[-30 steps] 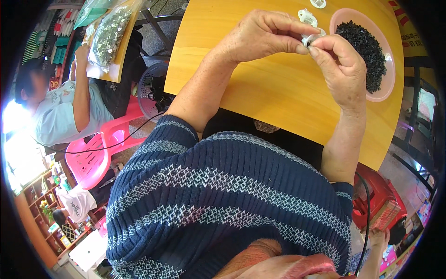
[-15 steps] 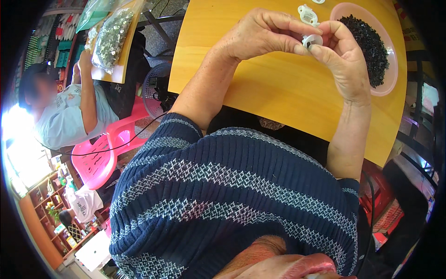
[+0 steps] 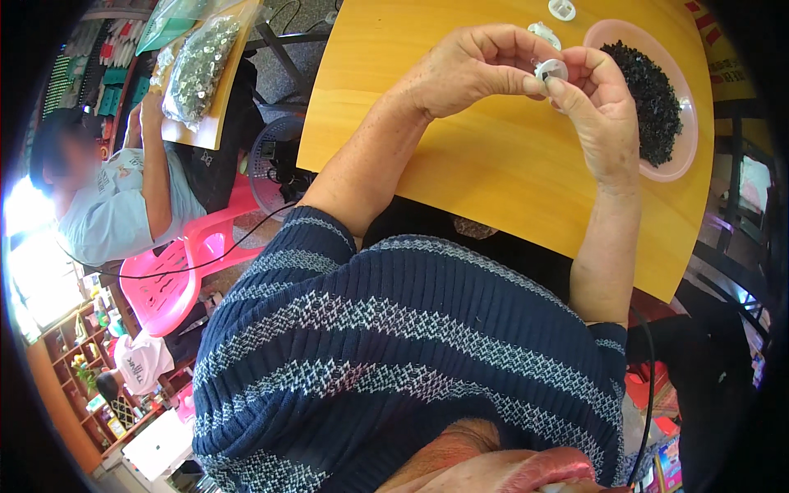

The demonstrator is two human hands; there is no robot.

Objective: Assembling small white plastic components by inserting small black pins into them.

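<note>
Over the far part of the yellow table, my two hands meet around a small round white plastic part. My left hand pinches it from the left between thumb and fingers. From the other side, the thumb and curled fingers of my right hand grip the same part. A dark spot shows in the part near my right thumb; what it is I cannot make out. Just beyond my fingers lies another white plastic piece, partly hidden by them. A white disc with cut-outs rests farther off.
A pink basin stands right of my hands, holding a heap of small black parts. The yellow table stretches under my arms. At left, a person sits beside a board with a bag of small parts, near a pink chair.
The view has shifted slightly, bringing the far white disc more fully into sight. My hands keep hold of the round part, which has turned a little; my fingers have barely moved.
</note>
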